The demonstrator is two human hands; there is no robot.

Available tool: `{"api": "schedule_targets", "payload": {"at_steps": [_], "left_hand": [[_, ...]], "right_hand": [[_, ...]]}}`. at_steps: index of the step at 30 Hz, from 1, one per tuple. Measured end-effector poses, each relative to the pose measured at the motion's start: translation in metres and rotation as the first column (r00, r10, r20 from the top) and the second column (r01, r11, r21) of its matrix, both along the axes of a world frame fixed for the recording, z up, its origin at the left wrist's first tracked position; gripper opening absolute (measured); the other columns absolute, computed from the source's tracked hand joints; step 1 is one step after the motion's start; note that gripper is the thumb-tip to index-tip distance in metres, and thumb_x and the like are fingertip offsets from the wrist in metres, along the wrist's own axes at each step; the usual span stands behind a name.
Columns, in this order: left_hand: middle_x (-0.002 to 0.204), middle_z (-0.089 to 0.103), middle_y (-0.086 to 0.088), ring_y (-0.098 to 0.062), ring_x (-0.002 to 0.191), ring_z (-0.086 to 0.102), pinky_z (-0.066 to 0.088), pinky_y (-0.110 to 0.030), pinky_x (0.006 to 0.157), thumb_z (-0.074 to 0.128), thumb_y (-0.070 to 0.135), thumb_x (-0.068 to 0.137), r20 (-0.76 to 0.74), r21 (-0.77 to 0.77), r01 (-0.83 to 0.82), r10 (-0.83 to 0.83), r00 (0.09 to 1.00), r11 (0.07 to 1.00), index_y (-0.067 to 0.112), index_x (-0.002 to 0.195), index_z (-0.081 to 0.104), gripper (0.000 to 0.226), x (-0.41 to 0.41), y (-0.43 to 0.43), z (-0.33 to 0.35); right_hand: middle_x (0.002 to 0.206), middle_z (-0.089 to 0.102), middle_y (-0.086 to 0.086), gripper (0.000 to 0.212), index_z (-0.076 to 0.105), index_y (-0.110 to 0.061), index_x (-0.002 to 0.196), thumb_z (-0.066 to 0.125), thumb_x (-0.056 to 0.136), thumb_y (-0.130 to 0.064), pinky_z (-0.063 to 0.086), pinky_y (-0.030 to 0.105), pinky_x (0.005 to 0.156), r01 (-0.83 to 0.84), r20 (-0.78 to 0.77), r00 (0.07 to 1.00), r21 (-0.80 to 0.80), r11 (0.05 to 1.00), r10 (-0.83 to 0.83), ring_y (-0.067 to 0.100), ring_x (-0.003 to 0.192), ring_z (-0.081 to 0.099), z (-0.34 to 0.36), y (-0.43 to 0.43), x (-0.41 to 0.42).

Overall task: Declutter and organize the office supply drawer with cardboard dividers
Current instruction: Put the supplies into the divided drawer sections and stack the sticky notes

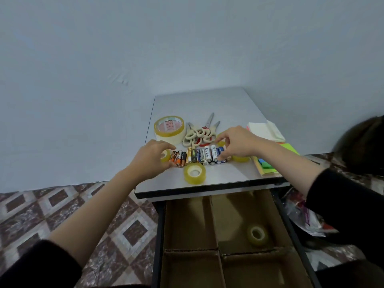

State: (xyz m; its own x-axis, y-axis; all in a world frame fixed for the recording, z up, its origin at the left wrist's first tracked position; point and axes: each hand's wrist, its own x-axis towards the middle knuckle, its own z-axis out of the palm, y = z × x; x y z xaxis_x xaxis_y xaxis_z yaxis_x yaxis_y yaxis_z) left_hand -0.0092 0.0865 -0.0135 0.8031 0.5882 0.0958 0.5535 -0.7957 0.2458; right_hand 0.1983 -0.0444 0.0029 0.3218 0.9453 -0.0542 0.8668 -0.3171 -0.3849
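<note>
The person is wearing a black long-sleeved top. The left sleeve [39, 265] is ending far back from the left grip [152, 157], leaving a long stretch of forearm bare between them. The right sleeve [342, 204] is reaching closer to the right grip [239, 143], stopping partway along the forearm. Both sleeves are showing plain, dark, unmarked fabric.

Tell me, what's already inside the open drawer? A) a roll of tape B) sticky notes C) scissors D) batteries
A: a small tape roll lies in a right-hand cardboard compartment of the drawer, while the scissors, batteries and sticky notes are up on the desk top.
</note>
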Motion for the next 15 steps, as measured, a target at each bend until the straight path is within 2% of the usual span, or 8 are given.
{"api": "schedule_targets", "payload": {"at_steps": [6, 8, 11, 15], "left_hand": [[0.140, 0.044, -0.001, -0.017, 0.130, 0.034, 0.031, -0.033, 0.106, 0.071, 0.029, 0.080, -0.103, -0.089, 0.068, -0.077, 0.992, 0.994, 0.026, 0.137, 0.042, 0.064, 0.020, 0.009, -0.001], [0.142, 0.042, 0.001, -0.016, 0.133, 0.031, 0.029, -0.033, 0.108, 0.071, 0.027, 0.080, -0.123, -0.103, 0.099, -0.112, 0.986, 0.990, 0.027, 0.139, 0.039, 0.067, 0.023, 0.010, -0.002], [0.139, 0.047, 0.005, -0.014, 0.130, 0.034, 0.029, -0.032, 0.106, 0.071, 0.025, 0.080, -0.141, -0.126, 0.119, -0.137, 0.980, 0.985, 0.027, 0.140, 0.037, 0.069, 0.025, 0.014, -0.004], [0.133, 0.053, 0.005, -0.016, 0.124, 0.042, 0.032, -0.030, 0.101, 0.073, 0.023, 0.079, -0.103, -0.156, 0.114, -0.131, 0.986, 0.981, 0.025, 0.138, 0.039, 0.068, 0.024, 0.017, -0.005]], "right_hand": [[0.076, 0.038, -0.013, 0.065, 0.054, -0.019, 0.130, 0.078, 0.072, -0.034, 0.022, 0.014, 0.052, -0.043, -0.002, 0.999, -0.072, 0.996, 0.043, 0.011, 0.085, 0.040, -0.005, 0.014, 0.003], [0.074, 0.037, -0.015, 0.066, 0.054, -0.018, 0.130, 0.079, 0.071, -0.033, 0.023, 0.015, 0.052, -0.054, -0.003, 0.999, -0.074, 0.996, 0.053, 0.011, 0.079, 0.041, -0.007, 0.015, 0.003], [0.072, 0.036, -0.017, 0.065, 0.055, -0.017, 0.128, 0.079, 0.070, -0.033, 0.024, 0.017, 0.052, -0.065, 0.004, 0.998, -0.064, 0.996, 0.065, 0.002, 0.063, 0.036, -0.011, 0.017, 0.004], [0.071, 0.039, -0.015, 0.064, 0.057, -0.016, 0.126, 0.080, 0.069, -0.032, 0.026, 0.018, 0.052, -0.060, -0.015, 0.998, -0.053, 0.997, 0.059, 0.001, 0.062, 0.036, -0.015, 0.019, 0.005]]}}
